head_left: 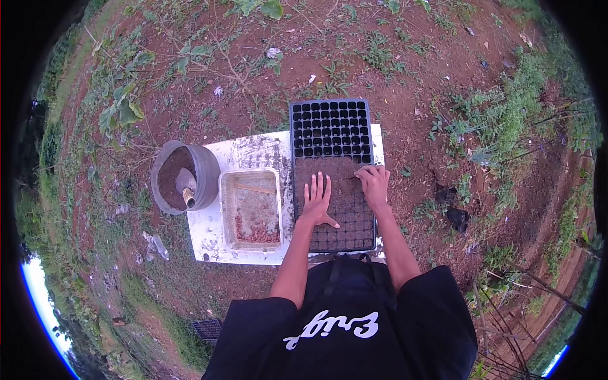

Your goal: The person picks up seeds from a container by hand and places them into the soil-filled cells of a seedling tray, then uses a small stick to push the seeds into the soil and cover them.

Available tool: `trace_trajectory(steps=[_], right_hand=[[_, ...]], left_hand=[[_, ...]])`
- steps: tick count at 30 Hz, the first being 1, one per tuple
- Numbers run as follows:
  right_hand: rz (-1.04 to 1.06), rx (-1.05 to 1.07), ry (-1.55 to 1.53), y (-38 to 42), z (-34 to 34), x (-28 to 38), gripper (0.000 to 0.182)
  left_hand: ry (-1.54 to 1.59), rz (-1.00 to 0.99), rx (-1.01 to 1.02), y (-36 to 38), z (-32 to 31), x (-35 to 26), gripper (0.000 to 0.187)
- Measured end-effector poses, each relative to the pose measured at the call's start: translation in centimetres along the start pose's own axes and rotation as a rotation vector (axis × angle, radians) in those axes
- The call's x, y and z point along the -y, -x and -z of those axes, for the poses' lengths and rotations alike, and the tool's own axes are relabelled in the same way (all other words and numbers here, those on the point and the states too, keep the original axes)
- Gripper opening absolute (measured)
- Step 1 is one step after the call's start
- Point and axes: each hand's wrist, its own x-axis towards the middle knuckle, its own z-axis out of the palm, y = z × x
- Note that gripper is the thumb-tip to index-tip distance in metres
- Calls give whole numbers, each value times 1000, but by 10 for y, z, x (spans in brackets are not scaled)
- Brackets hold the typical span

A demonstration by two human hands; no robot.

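Note:
A black seedling tray (330,128) lies lengthwise before me, its far cells hollow and its near part filled with dark brown soil (345,201). My left hand (318,201) rests on the soil at the left of the tray, fingers spread and thumb out to the side. At the tray's right edge is my right hand (373,182), its fingers bent together and their tips at the soil surface; whatever they pinch is too small to make out. Left of the tray stands a shallow cream basin (224,209) with small reddish-brown pieces (258,232) and a thin wooden stick (254,189).
A white board (209,235) with dirt stains lies under the tray and basin. At its left stands a grey bucket (208,166) of soil, with a trowel (186,180) inside. Weeds and reddish ground surround the board. Another dark tray (207,330) lies at lower left.

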Motion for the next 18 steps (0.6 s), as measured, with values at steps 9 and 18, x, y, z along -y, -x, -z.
trace_trajectory(steps=[9, 18], right_hand=[[-48, -36, -68, -11, -6, 5, 9], [-128, 5, 57, -30, -10, -8, 9]], left_hand=[[-1, -7, -4, 0, -1, 1, 164], [11, -7, 4, 1, 2, 0, 163]])
